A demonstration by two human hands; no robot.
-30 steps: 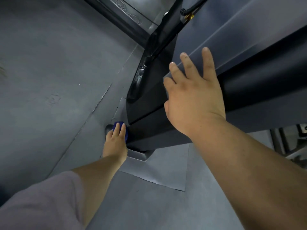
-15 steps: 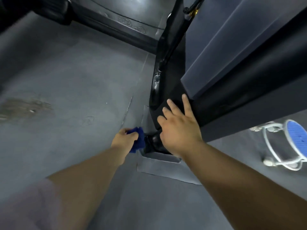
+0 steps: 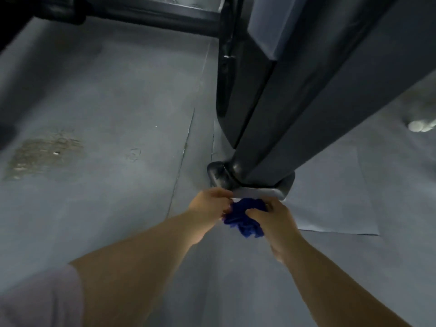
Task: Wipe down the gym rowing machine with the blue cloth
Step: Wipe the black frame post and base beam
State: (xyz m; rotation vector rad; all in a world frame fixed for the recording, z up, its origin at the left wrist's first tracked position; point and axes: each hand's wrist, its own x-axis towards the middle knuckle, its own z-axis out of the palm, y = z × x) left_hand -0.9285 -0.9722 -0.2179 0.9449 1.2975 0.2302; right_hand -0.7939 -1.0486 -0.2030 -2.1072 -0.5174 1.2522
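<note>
The left hand (image 3: 208, 204) and the right hand (image 3: 274, 220) both have their fingers curled round the blue cloth (image 3: 245, 219), which is scrunched into a ball between them, low down near the floor (image 3: 106, 102). Right past the fingers, straight ahead, sits the black foot (image 3: 220, 177) of the rowing machine (image 3: 295, 102) on its grey mat (image 3: 330, 204) (the left hand is a bit closer to it). From that foot the machine's long dark body runs up and away to the right, so I think the next wipe goes forward first, then along that line.
</note>
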